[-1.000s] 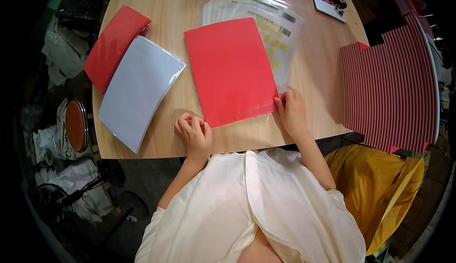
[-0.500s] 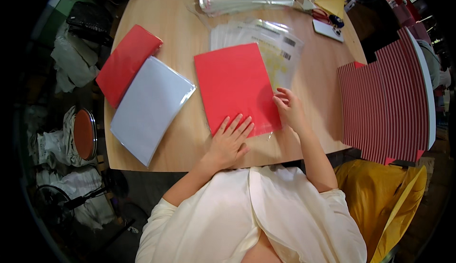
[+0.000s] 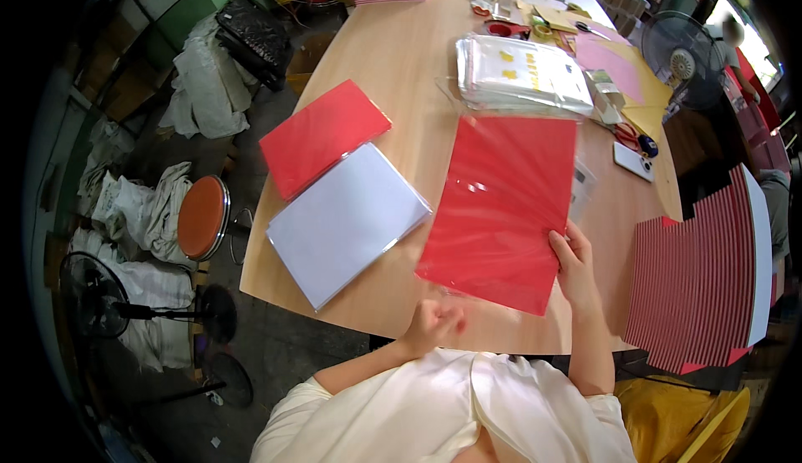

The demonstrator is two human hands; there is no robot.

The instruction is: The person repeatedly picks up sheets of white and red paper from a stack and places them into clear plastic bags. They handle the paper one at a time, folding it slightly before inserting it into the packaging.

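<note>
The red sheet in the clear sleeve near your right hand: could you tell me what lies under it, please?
Under the red sheet, a clear packet with printed paper peeks out at its right edge, lying on the wooden table. The right hand holds the sheet's lower right edge. Whatever else is beneath is covered.

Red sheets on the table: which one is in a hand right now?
The big red sheet in a clear sleeve, held at its right edge by the right hand. The other red sheet lies untouched beside the white stack.
</note>
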